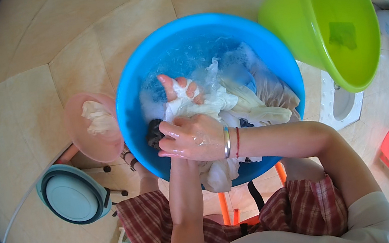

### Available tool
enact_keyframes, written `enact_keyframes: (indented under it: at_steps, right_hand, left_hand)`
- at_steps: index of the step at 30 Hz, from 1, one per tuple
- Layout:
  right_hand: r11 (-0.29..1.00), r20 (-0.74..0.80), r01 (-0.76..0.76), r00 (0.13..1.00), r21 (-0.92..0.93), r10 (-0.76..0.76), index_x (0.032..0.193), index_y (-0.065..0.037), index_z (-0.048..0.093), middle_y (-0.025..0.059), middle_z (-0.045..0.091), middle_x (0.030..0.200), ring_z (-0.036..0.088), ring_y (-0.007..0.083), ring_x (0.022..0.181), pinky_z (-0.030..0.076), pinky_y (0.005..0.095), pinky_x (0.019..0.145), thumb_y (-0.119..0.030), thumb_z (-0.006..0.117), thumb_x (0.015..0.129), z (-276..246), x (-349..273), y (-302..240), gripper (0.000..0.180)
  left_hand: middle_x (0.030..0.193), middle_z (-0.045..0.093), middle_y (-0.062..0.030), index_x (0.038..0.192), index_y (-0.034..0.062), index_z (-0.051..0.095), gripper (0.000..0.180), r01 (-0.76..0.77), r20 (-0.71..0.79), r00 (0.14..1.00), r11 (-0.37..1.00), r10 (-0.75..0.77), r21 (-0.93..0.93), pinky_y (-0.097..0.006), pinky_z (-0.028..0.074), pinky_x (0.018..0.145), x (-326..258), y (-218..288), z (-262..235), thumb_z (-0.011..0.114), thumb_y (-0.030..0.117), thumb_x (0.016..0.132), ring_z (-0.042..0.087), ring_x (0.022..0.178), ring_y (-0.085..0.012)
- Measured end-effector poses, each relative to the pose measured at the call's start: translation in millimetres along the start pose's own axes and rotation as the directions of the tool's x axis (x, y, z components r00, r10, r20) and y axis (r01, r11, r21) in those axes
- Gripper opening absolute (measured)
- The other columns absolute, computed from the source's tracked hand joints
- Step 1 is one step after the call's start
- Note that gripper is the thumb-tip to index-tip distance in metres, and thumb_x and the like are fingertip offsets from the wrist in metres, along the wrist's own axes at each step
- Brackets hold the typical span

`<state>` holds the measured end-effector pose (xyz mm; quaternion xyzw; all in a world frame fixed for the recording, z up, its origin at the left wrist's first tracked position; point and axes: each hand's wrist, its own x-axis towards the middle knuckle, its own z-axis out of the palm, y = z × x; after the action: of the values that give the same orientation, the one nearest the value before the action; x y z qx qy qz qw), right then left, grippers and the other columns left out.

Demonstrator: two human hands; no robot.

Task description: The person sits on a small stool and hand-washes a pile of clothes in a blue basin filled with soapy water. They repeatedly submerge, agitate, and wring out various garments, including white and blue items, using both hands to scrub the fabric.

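A white wet garment (207, 104) lies bunched over the soapy water in a large blue tub (123, 97). My left hand (179, 88) is in the suds at the tub's middle, its fingers curled on the white cloth and its palm partly covered by it. My right hand (193, 137), with a silver bangle and a red cord at the wrist, crosses over my left wrist. Its fingers are bent closed on the edge of the same garment. Beside them lie a dark cloth (154, 133), a cream cloth (258, 112) and a beige cloth (275, 89).
A tilted lime green tub (284, 17) stands at the far right, near a white squat toilet (329, 111). On the left are a pink basin (82, 143) with pale cloth (98, 116) in it and a teal folding basin (72, 195). Orange legs (224, 207) show below the blue tub.
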<state>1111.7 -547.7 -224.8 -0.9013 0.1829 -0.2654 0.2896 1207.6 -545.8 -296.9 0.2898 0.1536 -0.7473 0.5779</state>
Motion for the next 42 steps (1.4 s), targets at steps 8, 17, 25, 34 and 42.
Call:
enact_keyframes:
  at_steps: [8, 17, 25, 34, 42]
  right_hand:
    - [0.983, -0.125, -0.176, 0.978, -0.06, 0.167, 0.074, -0.009, 0.06, 0.0086, 0.061, 0.07, 0.063, 0.0216, 0.062, 0.05, 0.0349, 0.051, -0.022, 0.056, 0.078, 14, 9, 63, 0.014]
    - [0.736, -0.012, -0.672, 0.739, -0.081, 0.673, 0.084, -0.006, 0.064, 0.0222, 0.065, 0.087, 0.063, 0.0357, 0.084, 0.049, 0.0449, 0.075, -0.042, 0.049, 0.091, 29, -29, 175, 0.04]
    - [0.755, 0.266, -0.636, 0.708, -0.16, 0.654, 0.09, -0.011, 0.064, 0.0143, 0.066, 0.091, 0.064, 0.0315, 0.085, 0.052, 0.0417, 0.072, -0.036, 0.056, 0.086, 39, -21, 176, 0.026]
    - [0.991, -0.061, 0.098, 0.994, 0.085, -0.093, 0.071, -0.013, 0.053, 0.0005, 0.047, 0.071, 0.055, 0.0148, 0.064, 0.047, 0.0265, 0.051, -0.031, 0.068, 0.075, 11, -2, 3, 0.024]
    - [0.996, -0.287, 0.082, 0.955, 0.022, -0.072, 0.063, -0.012, 0.051, 0.0025, 0.05, 0.065, 0.057, 0.0154, 0.054, 0.047, 0.0294, 0.046, -0.02, 0.067, 0.073, 15, 21, 17, 0.02]
  left_hand:
    - [0.068, 0.048, 0.0005, 0.078, 0.0092, 0.055, 0.034, -0.39, -0.196, 0.872, 0.878, 0.449, 0.276, -0.029, 0.039, 0.058, 2, -15, -24, 0.048, 0.037, 0.096, 0.047, 0.064, -0.0134]
    - [0.128, 0.049, -0.0118, 0.133, 0.0085, 0.039, 0.037, -0.453, -0.215, 0.828, 0.844, 0.517, 0.286, -0.038, 0.045, 0.095, 5, 10, -27, 0.045, 0.014, 0.097, 0.052, 0.113, -0.0249]
    - [0.136, 0.044, -0.0126, 0.14, 0.0114, 0.035, 0.046, -0.317, -0.155, 0.92, 0.916, 0.359, 0.246, -0.041, 0.041, 0.1, 21, 14, -52, 0.046, 0.009, 0.095, 0.049, 0.119, -0.0268]
    - [0.091, 0.059, -0.0079, 0.107, 0.0188, 0.056, 0.029, 0.018, 0.14, 0.99, 1.0, -0.016, -0.01, -0.037, 0.05, 0.066, 8, 24, -27, 0.049, 0.044, 0.094, 0.056, 0.071, -0.0217]
    - [0.081, 0.058, -0.0067, 0.084, 0.0117, 0.057, 0.033, 0.902, 0.881, 0.257, 0.229, 0.397, -0.367, -0.035, 0.047, 0.06, 13, -25, -8, 0.045, 0.041, 0.095, 0.055, 0.071, -0.022]
